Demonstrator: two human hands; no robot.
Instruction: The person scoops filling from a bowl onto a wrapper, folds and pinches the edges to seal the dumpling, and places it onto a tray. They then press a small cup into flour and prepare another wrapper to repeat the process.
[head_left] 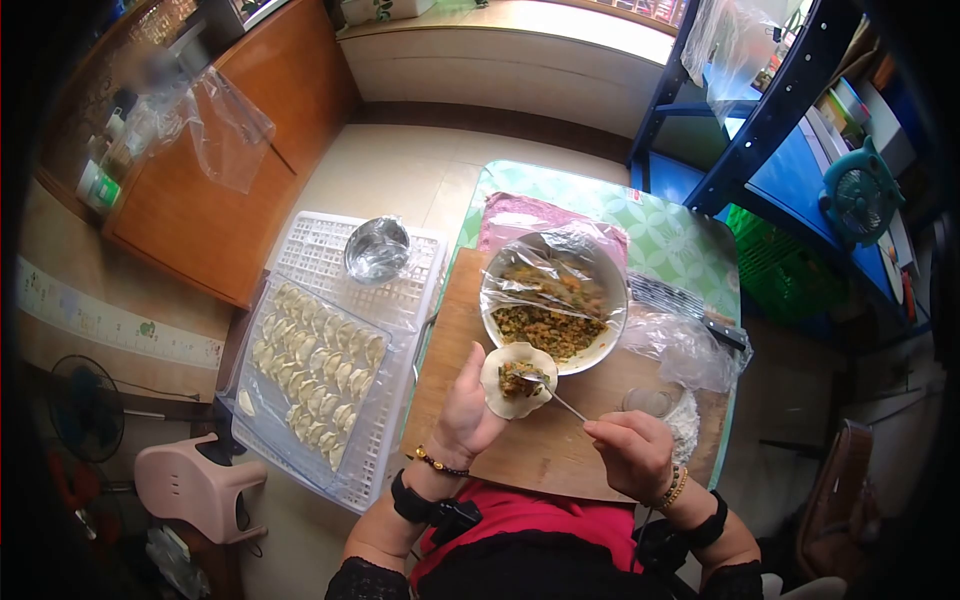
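Observation:
My left hand (470, 415) cradles a round dumpling wrapper (507, 408) in its palm and fingers. A heap of chopped filling (517, 378) lies on the wrapper's middle. My right hand (634, 452) grips the thin handle of a metal spoon (568, 405); its tip touches the filling, and its exact shape is hard to make out. Just beyond both hands stands a large bowl (607, 352) of the same filling, partly covered by clear plastic film. A wooden board (455, 330) lies beneath the bowl. White flour (684, 428) and a small glass jar (650, 402) are near my right hand.
On the left, a clear tray (372, 418) holds rows of folded dumplings on a white crate (432, 258), beside a metal bowl (377, 250). A knife (722, 332) and crumpled plastic bag (668, 350) lie right. A pink stool (190, 478) stands lower left.

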